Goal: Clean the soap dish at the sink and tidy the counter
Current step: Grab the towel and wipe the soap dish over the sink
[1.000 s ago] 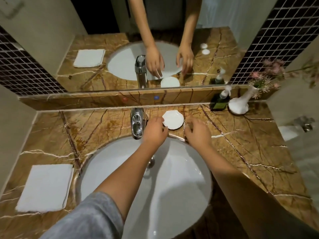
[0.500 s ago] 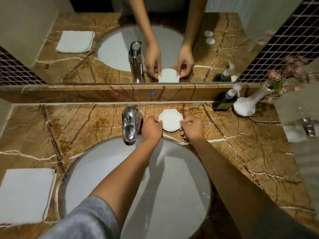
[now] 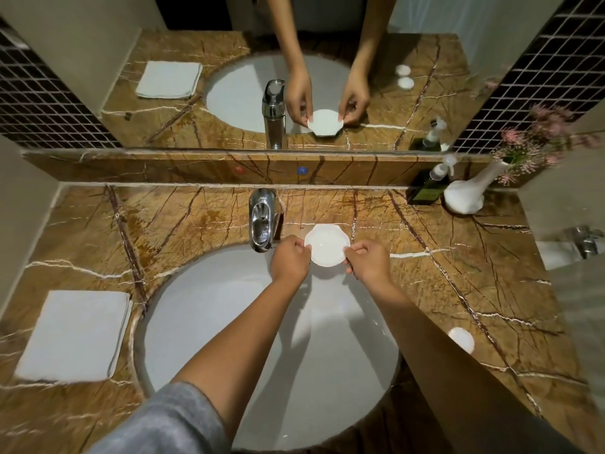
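The white scalloped soap dish point(image 3: 326, 246) is held at the far rim of the white basin point(image 3: 268, 348), just right of the chrome faucet point(image 3: 262, 221). My left hand point(image 3: 289, 259) pinches its left edge and my right hand point(image 3: 368, 260) pinches its right edge. The dish looks lifted off the brown marble counter point(image 3: 458, 290) and tilted slightly toward me. Its inside appears empty.
A folded white towel point(image 3: 73, 337) lies left of the basin. A small round white object point(image 3: 461, 339) sits on the counter to the right. A dark pump bottle point(image 3: 427, 185) and a white vase with pink flowers point(image 3: 468, 196) stand at the back right, below the mirror.
Both hands reached the dish, closed on its two edges and drew it from the counter behind the basin toward the basin's rim.
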Motion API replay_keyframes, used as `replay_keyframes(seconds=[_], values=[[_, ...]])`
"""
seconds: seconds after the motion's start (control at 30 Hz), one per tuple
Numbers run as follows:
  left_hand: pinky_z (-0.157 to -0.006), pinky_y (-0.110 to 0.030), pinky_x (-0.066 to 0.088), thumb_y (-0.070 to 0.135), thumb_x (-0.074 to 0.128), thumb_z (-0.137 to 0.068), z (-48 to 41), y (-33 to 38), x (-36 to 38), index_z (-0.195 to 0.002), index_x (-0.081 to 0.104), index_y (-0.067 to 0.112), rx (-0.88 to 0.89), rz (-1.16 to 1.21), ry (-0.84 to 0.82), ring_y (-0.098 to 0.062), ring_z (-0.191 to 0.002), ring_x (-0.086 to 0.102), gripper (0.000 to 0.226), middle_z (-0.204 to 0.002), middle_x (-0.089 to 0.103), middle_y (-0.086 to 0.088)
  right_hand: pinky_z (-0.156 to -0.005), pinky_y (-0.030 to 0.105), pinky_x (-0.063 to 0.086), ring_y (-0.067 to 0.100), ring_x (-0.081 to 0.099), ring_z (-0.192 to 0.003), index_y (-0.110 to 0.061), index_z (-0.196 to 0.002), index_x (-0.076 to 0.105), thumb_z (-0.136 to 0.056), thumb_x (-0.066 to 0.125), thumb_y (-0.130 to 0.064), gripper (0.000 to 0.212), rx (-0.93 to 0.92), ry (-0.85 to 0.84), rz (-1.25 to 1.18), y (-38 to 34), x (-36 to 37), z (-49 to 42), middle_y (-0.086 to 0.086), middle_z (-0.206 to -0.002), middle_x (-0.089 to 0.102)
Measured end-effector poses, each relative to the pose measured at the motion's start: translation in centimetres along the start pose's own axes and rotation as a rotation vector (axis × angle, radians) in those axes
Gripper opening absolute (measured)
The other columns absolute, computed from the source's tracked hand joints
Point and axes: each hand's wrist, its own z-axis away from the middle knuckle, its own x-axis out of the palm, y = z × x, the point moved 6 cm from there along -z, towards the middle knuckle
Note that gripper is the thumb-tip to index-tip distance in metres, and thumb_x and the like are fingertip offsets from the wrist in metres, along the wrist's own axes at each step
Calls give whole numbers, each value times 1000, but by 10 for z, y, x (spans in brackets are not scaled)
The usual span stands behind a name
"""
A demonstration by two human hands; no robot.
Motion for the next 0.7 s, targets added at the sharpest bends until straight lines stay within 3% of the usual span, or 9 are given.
replay_keyframes(seconds=[0.17,0.3,0.4,0.57,0.7], values=[[-74,-33,49,27,60,-89,22,-20,-12,-100,64,15,-9,-65,31,-27,-90,64,17,-98,70,-6,-35,13,38,4,50,-28,-1,-79,63,-84,63,-5,7,-2,-5,40,10,6,24,4,-55,64],[-65,-26,43,24,64,-86,34,-35,-25,-93,65,15,-5,-51,59,-23,-80,61,11,-87,67,-2,-59,25,44,23,56,-55,-9,-70,58,-80,65,-6,12,-72,-27,122,8,14,38,16,-73,70],[-58,-24,40,23,66,-86,43,-42,-35,-91,64,14,36,-33,58,-22,-73,60,10,-77,62,2,-50,22,37,22,60,-60,-16,-64,53,-77,66,-7,20,-148,-59,223,4,20,48,15,-72,70],[-63,-28,42,22,66,-86,53,-51,-55,-88,56,16,146,-83,43,-22,-75,60,12,-85,66,-3,-51,27,33,21,50,-59,-17,-64,46,-76,62,-9,22,-297,-162,419,-8,35,62,-1,-58,51],[-62,-32,45,24,62,-89,59,-60,-71,-90,52,16,201,-181,63,-23,-70,61,13,-87,65,1,-58,39,44,31,56,-66,-13,-73,46,-81,56,-14,13,-421,-248,586,-16,52,75,9,-66,57]])
